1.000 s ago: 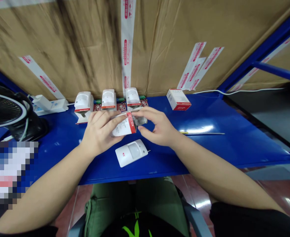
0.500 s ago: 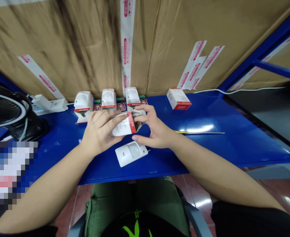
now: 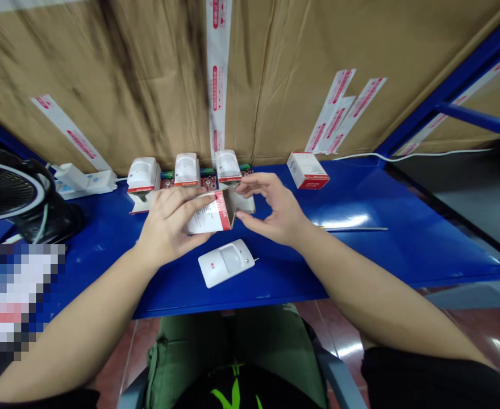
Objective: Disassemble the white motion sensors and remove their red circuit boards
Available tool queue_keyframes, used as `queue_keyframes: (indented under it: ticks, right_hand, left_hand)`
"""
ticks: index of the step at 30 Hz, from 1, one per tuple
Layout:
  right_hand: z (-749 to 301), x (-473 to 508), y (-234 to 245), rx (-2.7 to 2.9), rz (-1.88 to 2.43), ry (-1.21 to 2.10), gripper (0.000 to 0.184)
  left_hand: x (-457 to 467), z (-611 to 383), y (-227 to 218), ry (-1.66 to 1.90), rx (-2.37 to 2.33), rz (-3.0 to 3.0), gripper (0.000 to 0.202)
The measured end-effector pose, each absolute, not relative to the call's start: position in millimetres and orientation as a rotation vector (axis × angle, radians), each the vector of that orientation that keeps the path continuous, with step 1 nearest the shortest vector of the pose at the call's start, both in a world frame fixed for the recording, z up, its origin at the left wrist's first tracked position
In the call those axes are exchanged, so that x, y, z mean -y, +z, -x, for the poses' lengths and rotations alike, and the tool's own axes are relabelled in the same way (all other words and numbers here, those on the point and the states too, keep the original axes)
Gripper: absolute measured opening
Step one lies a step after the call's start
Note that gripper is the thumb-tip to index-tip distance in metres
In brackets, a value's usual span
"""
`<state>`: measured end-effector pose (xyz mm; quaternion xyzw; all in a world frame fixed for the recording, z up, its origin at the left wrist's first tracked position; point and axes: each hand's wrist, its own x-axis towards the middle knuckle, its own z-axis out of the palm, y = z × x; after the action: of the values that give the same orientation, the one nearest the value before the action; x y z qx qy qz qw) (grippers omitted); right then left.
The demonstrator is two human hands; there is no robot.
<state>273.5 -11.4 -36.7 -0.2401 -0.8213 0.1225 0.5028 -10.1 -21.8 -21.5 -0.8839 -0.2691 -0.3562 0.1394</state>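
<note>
White card carton (image 3: pixel 207 218) with red edging and the printed word DETECTOR sits in the person's left hand (image 3: pixel 167 224), above the middle of the blue steel desk (image 3: pixel 382 250). Its long axis runs roughly side to side, tilted slightly, with its red end pointing right. The left fingers (image 3: pixel 182 199) lie closed over the top of the card, holding it. The right hand (image 3: pixel 271 213) is the nearer one to that red end, just to its right, with the right fingers (image 3: pixel 258 180) curved and part open, closed on nothing visible, and the thumb just beside a pale card flap (image 3: pixel 241 201). Whether the carton holds anything is hidden. Below the hands, toward the desk's front edge, a white motion detector (image 3: pixel 226 262) lies flat. Three more white detectors (image 3: pixel 187 169) stand along the rear edge, with red circuit boards (image 3: pixel 209 183) among them. A small white-and-red box (image 3: pixel 307 170) sits near the rear edge to the right, a thin screwdriver (image 3: pixel 352 229) lies right of the hands, and a black fan (image 3: pixel 7 190) occupies the left end
</note>
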Motion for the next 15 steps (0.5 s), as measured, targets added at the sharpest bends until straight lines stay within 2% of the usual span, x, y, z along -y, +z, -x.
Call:
queue_keyframes:
  ticks: [3, 9, 15]
  right_hand:
    - [-273.4, 11.8, -33.1, 1.973, 0.608, 0.167, 0.050]
    - [-271.5, 13.3, -31.1, 2.073, 0.646, 0.097, 0.017]
    - [-274.2, 8.9, -37.3, 2.171, 0.498, 0.144, 0.037]
  left_hand:
    - [20.8, 9.7, -23.0, -1.036, 0.778, 2.575, 0.056]
    - [19.6, 8.5, -23.9, -1.062, 0.753, 2.576, 0.055]
    - [16.6, 10.2, -24.4, -1.097, 0.746, 2.586, 0.058]
